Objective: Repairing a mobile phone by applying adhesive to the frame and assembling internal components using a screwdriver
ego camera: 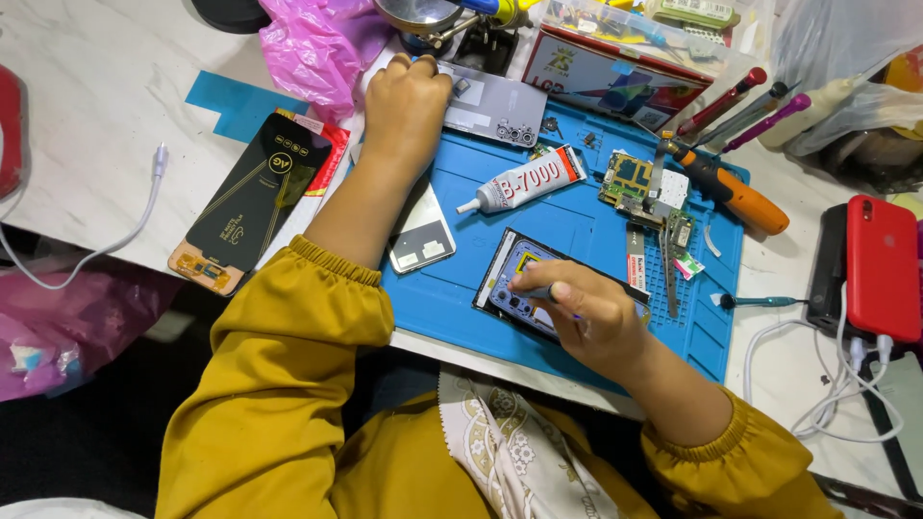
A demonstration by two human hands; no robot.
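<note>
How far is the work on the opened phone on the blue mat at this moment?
Done: the phone lies open on the blue mat, and a circuit board lies apart beside the glue tube. In hand: the right hand presses a thin tool into the phone, while the left hand rests on a grey cover. Left: the phone is not yet closed.

Opened phone frame [524, 279] lies flat, angled, on blue mat [577, 226]
</note>
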